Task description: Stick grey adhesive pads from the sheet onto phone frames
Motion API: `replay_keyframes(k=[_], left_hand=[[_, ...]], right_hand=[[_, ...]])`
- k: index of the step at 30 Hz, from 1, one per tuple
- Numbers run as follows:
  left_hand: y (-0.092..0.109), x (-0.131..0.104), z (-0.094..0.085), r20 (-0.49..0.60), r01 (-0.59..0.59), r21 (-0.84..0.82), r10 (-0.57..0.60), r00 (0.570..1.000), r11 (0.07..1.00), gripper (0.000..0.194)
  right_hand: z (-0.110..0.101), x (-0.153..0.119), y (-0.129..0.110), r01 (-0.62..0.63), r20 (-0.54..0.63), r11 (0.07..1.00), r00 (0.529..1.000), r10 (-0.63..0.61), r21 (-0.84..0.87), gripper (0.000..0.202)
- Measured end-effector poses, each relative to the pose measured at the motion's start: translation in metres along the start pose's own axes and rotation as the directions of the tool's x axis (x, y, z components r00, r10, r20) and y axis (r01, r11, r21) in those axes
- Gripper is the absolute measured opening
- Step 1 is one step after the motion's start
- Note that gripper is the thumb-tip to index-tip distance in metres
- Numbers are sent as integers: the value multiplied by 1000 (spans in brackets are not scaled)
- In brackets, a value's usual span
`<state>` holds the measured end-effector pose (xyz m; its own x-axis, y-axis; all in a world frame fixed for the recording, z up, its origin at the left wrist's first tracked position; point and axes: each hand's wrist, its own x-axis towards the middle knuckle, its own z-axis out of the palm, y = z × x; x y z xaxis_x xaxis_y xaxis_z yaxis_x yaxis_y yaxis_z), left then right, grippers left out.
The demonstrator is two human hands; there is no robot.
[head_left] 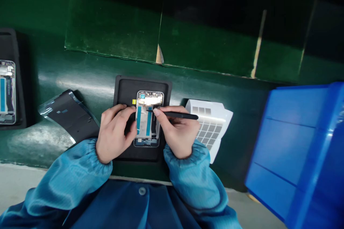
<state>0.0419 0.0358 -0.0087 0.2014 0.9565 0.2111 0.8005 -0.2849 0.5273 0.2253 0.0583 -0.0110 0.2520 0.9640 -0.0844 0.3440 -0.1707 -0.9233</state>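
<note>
An open phone frame (148, 118) with blue strips lies in a black fixture tray (126, 89) on the green belt. My left hand (115, 132) rests on the frame's left edge, fingers pressing it. My right hand (178, 132) grips a black stylus-like tool (178, 115), its tip touching the upper middle of the frame.
A white sheet with grey square stickers (212, 121) lies right of the tray. A black film-wrapped part (71, 114) lies to the left. Another phone in a tray (6, 91) sits at the far left. A blue bin (298, 150) stands at the right.
</note>
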Motion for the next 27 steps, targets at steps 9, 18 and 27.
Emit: replay_keyframes(k=[9,18,27], left_hand=[[1,2,1,104,-111,82,102,989,990,44],[4,4,-1,168,-147,118,126,978,982,45],[3,2,-1,169,-140,128,118,979,982,47]], right_hand=[[0,0,-1,-15,-1,1000,1000,15,10,10],[1,0,-1,-29,0,999,1000,29,20,11],[0,-2,-3,-9,18,1000,1000,9,-4,12]])
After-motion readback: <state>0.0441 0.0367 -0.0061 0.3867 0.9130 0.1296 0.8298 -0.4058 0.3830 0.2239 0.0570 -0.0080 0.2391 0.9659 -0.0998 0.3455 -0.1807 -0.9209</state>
